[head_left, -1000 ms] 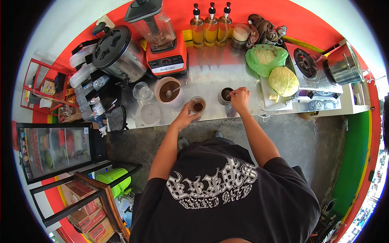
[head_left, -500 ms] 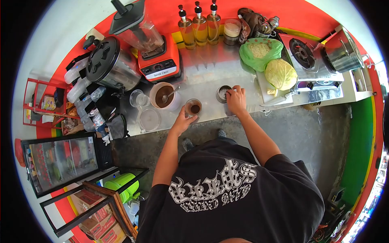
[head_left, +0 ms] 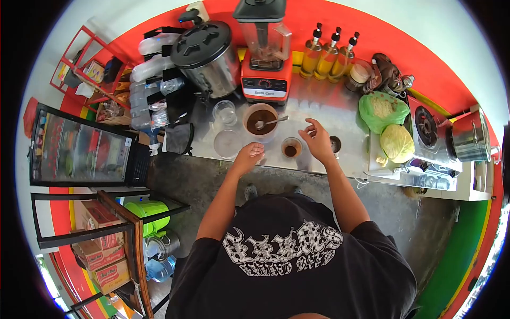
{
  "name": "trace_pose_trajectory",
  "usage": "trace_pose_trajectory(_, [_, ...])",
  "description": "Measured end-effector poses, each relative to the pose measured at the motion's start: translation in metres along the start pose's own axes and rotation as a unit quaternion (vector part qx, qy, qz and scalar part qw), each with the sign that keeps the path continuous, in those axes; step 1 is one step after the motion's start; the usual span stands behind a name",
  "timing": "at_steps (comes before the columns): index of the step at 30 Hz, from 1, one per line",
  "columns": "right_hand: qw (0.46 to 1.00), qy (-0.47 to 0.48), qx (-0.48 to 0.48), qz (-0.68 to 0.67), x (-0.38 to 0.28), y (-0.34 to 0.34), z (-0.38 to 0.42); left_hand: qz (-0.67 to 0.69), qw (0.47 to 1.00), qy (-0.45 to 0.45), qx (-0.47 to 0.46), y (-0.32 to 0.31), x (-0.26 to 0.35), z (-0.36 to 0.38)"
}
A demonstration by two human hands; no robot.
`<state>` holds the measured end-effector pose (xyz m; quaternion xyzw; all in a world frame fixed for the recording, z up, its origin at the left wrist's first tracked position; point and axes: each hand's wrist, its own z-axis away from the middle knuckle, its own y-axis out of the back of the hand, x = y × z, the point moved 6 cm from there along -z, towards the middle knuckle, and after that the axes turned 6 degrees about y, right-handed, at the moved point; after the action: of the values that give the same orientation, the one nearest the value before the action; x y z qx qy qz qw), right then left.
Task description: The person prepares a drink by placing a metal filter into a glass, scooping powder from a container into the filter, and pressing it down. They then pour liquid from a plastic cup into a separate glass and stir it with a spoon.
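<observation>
A clear cup [head_left: 291, 148] with a little dark brown stuff in its bottom stands on the steel counter. My left hand [head_left: 248, 158] hovers left of the cup at the counter's front edge, holding nothing, its fingers loosely bent. Above the counter between the cup and a small round dish [head_left: 335, 143], my right hand [head_left: 317, 140] has its fingers apart and nothing in them. Behind the left hand is a pale tub [head_left: 249, 134] of brown powder or paste, with a metal spoon [head_left: 271, 123] lying in it. The right hand partly hides the small dish.
A round clear lid [head_left: 228, 144] and a clear container [head_left: 224, 112] lie left of the tub. Farther back stand a red blender [head_left: 265, 85], a steel urn [head_left: 212, 72] and pump bottles [head_left: 326, 59]. Cabbage [head_left: 397, 143], a green bag [head_left: 381, 123] and a stove [head_left: 425, 125] are at right.
My left hand has let go of the cup, which now stands on the counter. My right hand has left the small dish and moved toward the cup. The view has turned left.
</observation>
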<state>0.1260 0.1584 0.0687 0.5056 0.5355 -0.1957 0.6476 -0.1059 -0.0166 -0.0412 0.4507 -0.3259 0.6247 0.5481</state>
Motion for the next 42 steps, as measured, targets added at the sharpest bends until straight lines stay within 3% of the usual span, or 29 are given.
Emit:
trace_pose_trajectory(5, [0.990, -0.023, -0.024, -0.135, -0.008, -0.052, -0.027, -0.065, 0.989, -0.029, 0.133, 0.039, 0.014, 0.010])
trace_pose_trajectory(9, [0.980, -0.003, -0.010, -0.197, -0.013, -0.075, -0.040, -0.002, 0.983, -0.019, 0.184, 0.048, 0.046, 0.027])
trace_pose_trajectory(11, [0.982, 0.010, -0.007, -0.187, -0.017, -0.083, -0.044, -0.021, 0.978, -0.086, 0.188, 0.051, 0.060, 0.029])
trace_pose_trajectory(16, [0.996, 0.052, 0.028, -0.071, -0.052, -0.079, -0.032, -0.032, 0.978, -0.103, 0.178, 0.052, 0.081, 0.034])
trace_pose_trajectory(18, [0.978, 0.194, 0.070, -0.023, -0.080, -0.071, -0.020, -0.032, 0.978, -0.105, 0.175, 0.051, 0.083, 0.033])
trace_pose_trajectory(19, [0.978, 0.195, 0.068, -0.022, -0.083, -0.070, -0.018, -0.028, 0.977, -0.111, 0.179, 0.052, 0.083, 0.032])
trace_pose_trajectory(21, [0.956, 0.289, 0.032, 0.035, -0.099, -0.068, -0.010, -0.022, 0.975, -0.118, 0.185, 0.053, 0.082, 0.030])
trace_pose_trajectory(36, [0.953, 0.294, -0.020, 0.064, -0.124, -0.051, 0.009, -0.041, 0.971, -0.136, 0.193, 0.049, 0.093, 0.017])
trace_pose_trajectory(42, [0.961, 0.269, -0.004, 0.059, -0.123, -0.038, 0.020, -0.175, 0.926, -0.220, 0.251, 0.040, 0.116, 0.028])
